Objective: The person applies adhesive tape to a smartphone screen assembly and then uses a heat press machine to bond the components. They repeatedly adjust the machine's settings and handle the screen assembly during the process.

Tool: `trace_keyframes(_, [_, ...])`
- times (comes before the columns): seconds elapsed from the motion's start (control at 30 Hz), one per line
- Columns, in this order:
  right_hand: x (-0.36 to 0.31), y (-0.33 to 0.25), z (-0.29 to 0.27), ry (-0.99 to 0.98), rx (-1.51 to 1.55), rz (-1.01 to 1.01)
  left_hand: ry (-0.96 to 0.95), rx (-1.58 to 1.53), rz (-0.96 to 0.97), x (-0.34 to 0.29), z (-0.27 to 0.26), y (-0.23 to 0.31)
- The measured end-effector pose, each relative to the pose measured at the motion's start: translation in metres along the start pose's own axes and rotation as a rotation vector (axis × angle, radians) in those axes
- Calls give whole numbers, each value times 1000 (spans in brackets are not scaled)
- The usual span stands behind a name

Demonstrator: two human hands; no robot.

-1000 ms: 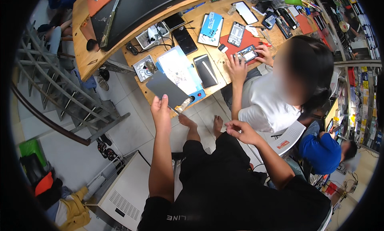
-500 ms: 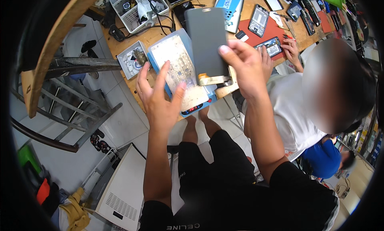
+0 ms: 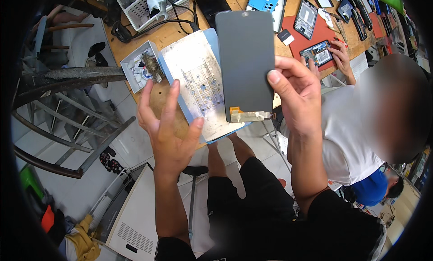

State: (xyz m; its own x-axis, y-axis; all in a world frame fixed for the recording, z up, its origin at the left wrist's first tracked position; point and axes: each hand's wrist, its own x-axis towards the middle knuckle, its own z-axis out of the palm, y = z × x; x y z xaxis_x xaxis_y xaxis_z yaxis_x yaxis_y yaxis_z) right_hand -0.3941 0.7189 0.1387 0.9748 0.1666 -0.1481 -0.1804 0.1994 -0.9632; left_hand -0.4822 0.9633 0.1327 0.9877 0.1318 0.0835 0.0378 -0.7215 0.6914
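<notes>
My right hand (image 3: 297, 91) grips a phone screen panel (image 3: 248, 62) by its right edge, thumb on the side facing me. The panel is dark grey, held up above the workbench, with a gold and silver flex strip (image 3: 248, 115) along its lower end. Fingers spread, my left hand (image 3: 169, 125) hovers empty at the lower left of a flat metal heating plate (image 3: 180, 58). That plate has grooves and holes in its middle and sits on a blue base. The panel hides part of the plate's right side.
Left of the plate stands a small white box (image 3: 135, 78) of scraps; behind it, a white basket (image 3: 144, 17) with cables. On the right, a co-worker's hands (image 3: 340, 58) work on an opened phone (image 3: 317, 54) on a red mat (image 3: 291, 26). A wooden chair (image 3: 67, 125) is far left.
The panel has turned more upright and flatter toward me, so its flex strip shows fully. My left hand has shifted slightly left and down, off the plate. The whole view has shifted a little.
</notes>
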Motion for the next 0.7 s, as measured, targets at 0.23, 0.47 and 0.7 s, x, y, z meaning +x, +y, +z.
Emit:
trace_keyframes(0.23, [9, -19, 8, -90, -84, 39, -92, 174, 31, -4, 0, -5])
trace_keyframes(0.47, [8, -13, 5, -19, -92, 40, -88, 227, 62, -7, 0, -6])
trace_keyframes(0.7, [4, -6, 32, -84, -198, 106, 30, 92, 55, -14, -4, -11])
